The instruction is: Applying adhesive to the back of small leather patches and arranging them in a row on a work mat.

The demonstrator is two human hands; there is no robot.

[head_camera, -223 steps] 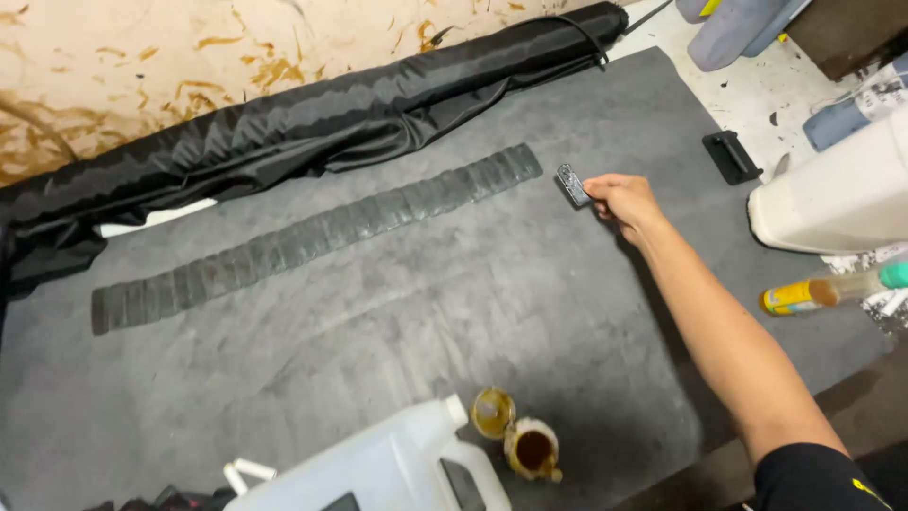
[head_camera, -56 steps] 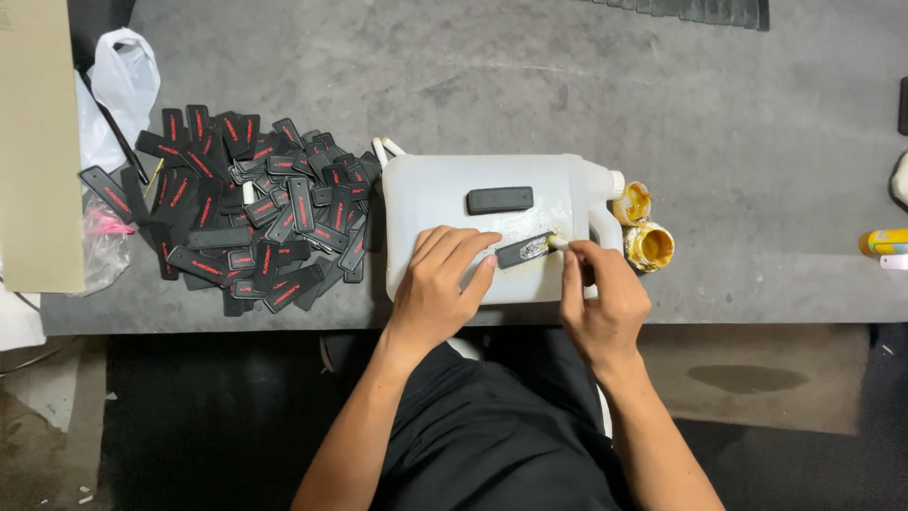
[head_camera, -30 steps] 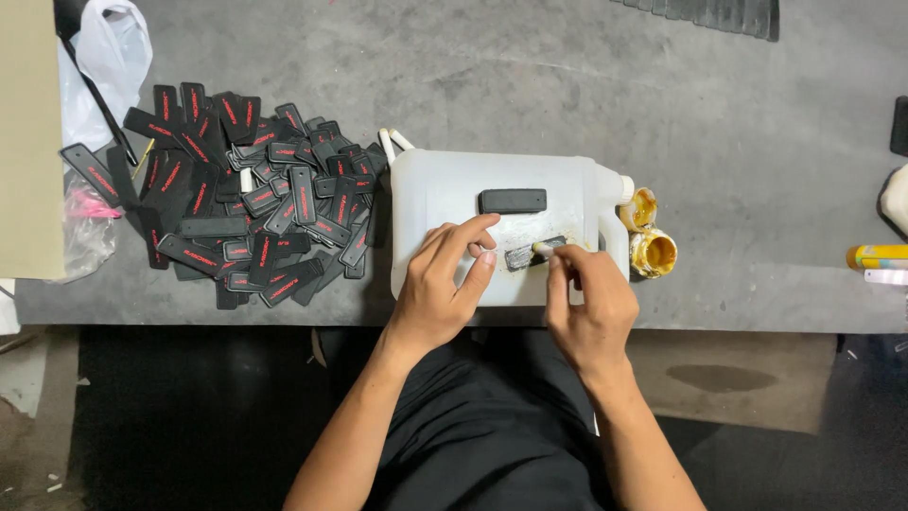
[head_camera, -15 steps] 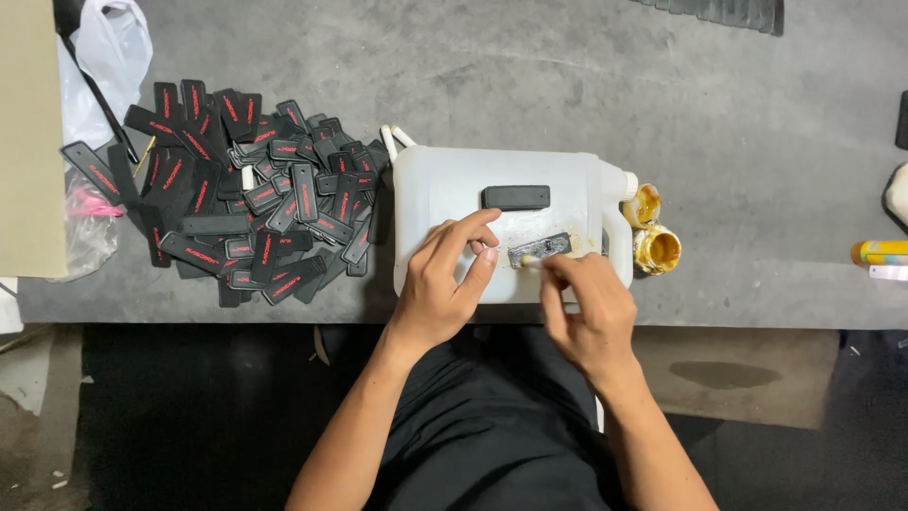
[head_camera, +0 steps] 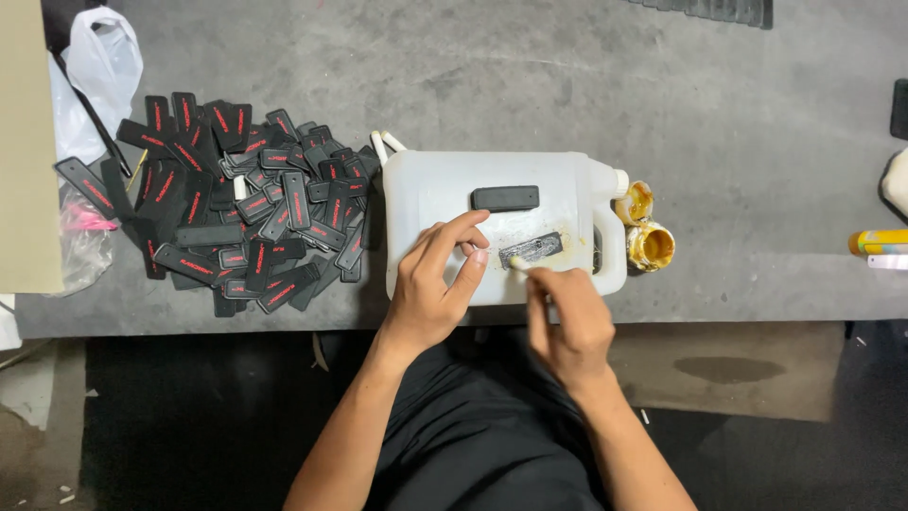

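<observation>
Grey felt covers the worktable (head_camera: 567,76), and on it, at the near edge, a white plastic jug (head_camera: 445,185) lies on its side as a small bench. On its flat face sit 2 black rubber patches: a clean one (head_camera: 505,197) near the top, and a glue-smeared one (head_camera: 532,249) lower down. The left hand (head_camera: 430,293) rests on the jug with fingers loosely spread, its fingertips pressing just beside the smeared patch. The right hand (head_camera: 567,322) pinches a thin pale stick (head_camera: 518,266) — its tip touches that patch's left end. 2 small open pots of yellow glue (head_camera: 643,227) stand just beside the jug's neck. A heap of black patches with red marks (head_camera: 236,218) lies left of the jug, with a white plastic bag (head_camera: 95,66) beyond it.
</observation>
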